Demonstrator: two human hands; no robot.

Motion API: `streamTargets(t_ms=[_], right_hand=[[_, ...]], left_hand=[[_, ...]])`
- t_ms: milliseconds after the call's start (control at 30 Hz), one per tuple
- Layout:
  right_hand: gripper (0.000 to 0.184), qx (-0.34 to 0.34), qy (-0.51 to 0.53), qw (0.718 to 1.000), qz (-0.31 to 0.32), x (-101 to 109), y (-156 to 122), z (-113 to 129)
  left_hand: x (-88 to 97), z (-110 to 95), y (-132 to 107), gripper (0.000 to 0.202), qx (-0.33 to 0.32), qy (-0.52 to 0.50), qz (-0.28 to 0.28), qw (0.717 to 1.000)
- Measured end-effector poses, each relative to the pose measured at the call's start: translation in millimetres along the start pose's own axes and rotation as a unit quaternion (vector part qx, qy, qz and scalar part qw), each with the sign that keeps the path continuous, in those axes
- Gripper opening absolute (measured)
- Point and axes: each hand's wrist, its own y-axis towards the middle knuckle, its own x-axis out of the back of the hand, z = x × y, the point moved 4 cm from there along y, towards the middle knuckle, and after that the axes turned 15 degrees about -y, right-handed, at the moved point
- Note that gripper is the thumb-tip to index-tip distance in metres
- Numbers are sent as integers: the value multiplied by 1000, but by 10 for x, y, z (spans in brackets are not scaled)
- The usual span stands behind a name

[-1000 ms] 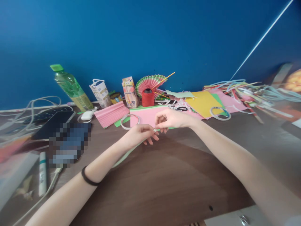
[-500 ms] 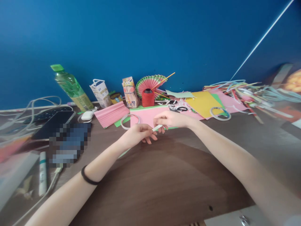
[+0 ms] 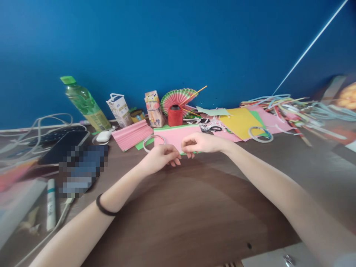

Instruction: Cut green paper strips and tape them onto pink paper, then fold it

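My left hand (image 3: 162,157) and my right hand (image 3: 199,142) meet fingertip to fingertip above the front edge of a pink sheet (image 3: 178,138). Both are closed in a pinch. Between them shows only a sliver of a pale paper strip (image 3: 181,152); the fingers hide the remainder. Left of the hands, a tape roll (image 3: 145,145) stands by a pleated pink paper (image 3: 132,135). Beyond my right hand are scissors (image 3: 215,128) with dark handles.
A red paper-wrapped pot (image 3: 175,116) and a pleated fan (image 3: 178,97) stand at the back. Yellow paper (image 3: 240,120) and another tape roll (image 3: 260,135) lie right. A green-capped bottle (image 3: 86,104), carton (image 3: 120,111), phone (image 3: 65,147) and marker (image 3: 51,205) are left.
The pale strip, plainly seen between my hands before, is now almost hidden by the fingers. The fingertips have drawn closer together, and my left fingers have curled in.
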Motion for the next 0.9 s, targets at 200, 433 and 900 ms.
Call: streamTargets(t_ms=[200,433,900], right_hand=[[15,-10,-14,1000,-5,-16,25,-25],[14,-41,-32,999,6,-14,25,-85],[9,-185,-216,956,-68,93,5,-365]], left_hand=[[22,15,5,24,4,18,4,1000],[149,9,28,26,-36,100,-48,993],[575,63,68,8,-54,349,-112,929]])
